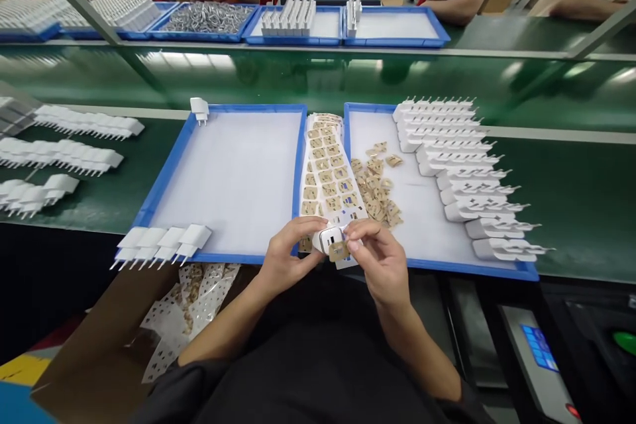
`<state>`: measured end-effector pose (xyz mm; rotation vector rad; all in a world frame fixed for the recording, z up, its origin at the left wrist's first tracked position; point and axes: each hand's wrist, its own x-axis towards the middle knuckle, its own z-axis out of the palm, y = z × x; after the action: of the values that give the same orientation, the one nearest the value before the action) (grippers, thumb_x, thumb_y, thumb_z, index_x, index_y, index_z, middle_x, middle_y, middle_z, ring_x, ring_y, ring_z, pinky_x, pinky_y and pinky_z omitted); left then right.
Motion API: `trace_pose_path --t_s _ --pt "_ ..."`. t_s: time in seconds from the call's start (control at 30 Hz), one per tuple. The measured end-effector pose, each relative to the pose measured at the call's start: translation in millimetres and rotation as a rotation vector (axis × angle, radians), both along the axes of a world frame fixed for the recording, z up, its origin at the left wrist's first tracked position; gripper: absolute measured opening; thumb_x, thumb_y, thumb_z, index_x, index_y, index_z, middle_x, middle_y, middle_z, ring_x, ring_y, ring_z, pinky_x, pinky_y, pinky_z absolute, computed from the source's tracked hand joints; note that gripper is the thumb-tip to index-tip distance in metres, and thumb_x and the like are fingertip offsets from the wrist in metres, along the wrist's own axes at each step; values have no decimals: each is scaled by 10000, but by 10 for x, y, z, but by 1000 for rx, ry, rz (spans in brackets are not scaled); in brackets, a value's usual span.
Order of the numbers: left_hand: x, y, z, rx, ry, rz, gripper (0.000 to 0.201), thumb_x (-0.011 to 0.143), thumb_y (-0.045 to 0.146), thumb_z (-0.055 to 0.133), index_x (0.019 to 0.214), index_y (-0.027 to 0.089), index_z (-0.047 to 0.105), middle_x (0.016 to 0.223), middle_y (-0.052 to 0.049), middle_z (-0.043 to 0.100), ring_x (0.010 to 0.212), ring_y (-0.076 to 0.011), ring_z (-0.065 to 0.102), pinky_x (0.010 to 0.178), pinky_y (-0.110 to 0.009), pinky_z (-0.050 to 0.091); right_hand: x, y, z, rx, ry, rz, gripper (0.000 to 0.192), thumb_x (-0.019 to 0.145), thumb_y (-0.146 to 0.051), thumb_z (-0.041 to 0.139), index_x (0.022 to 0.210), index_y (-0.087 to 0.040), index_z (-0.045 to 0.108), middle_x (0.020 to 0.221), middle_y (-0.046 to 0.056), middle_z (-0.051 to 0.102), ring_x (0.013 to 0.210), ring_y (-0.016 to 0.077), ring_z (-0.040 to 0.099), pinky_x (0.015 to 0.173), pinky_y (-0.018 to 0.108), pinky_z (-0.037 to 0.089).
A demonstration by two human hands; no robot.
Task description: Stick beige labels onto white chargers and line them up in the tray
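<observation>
My left hand [285,255] is closed around a white charger plug [325,233], its face with the port slots turned up towards me. A tan sticker piece [338,252] lies against the near side of that face, and my right hand [381,258] pinches it by its edge. Beneath both hands run sheets of tan stickers [325,175], placed between two blue-rimmed trays. Loose tan pieces [376,193] are heaped in the right tray [422,266], beside rows of white chargers [462,175]. On the left tray [233,258], several chargers [163,244] sit at the near corner and one charger [199,108] at the far corner.
More charger rows [74,154] stand on the green belt at left. Across the bench are blue trays of chargers [288,16] and metal parts [206,18], with co-workers behind. Below left, an open cardboard box [94,344] holds used sticker sheets [169,321].
</observation>
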<state>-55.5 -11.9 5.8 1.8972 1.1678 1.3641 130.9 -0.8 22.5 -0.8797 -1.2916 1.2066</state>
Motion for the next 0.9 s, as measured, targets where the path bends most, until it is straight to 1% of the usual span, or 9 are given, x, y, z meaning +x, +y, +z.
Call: trace_pose_path --t_s 0.07,0.17,0.27,0.43,0.6,0.9 --pt "-17 13 16 34 12 -10 321 883 148 699 1184 224 621 1162 -99 724 1128 -221 688 997 -393 571 -49 20 7 -46 -5 -24 20 902 -257 683 892 -249 667 895 25 660 913 197 634 860 337 528" --pt "-37 29 17 60 -8 -27 367 870 124 715 1209 224 619 1165 -94 722 1129 -206 686 1000 -369 568 -91 40 15 -91 14 5 21 907 -243 693 899 -254 678 904 9 668 911 173 634 857 302 517" --pt "-55 38 5 62 -19 -33 398 856 99 725 1220 224 622 1169 -91 719 1130 -197 684 1007 -351 562 -109 49 17 -96 35 14 47 911 -217 696 906 -263 692 900 -8 668 906 155 630 856 275 505" --pt "-75 40 0 67 -19 -27 418 846 92 730 1225 232 625 1160 -86 724 1116 -205 691 995 -358 570 -135 58 22 -94 28 6 50 910 -208 698 908 -258 698 897 -5 672 898 160 633 847 284 508" --pt "-79 40 0 73 -17 -24 417 844 79 726 1221 228 628 1159 -91 722 1117 -207 691 992 -356 570 -158 44 39 -58 -36 -21 48 919 -200 680 920 -248 681 897 -2 669 887 158 638 835 285 517" --pt "-68 32 14 96 7 -5 432 829 46 705 1211 233 626 1148 -92 723 1109 -215 694 969 -362 583 -208 8 21 85 -227 -134 88 899 -181 704 932 -246 654 885 6 662 874 176 642 796 325 523"
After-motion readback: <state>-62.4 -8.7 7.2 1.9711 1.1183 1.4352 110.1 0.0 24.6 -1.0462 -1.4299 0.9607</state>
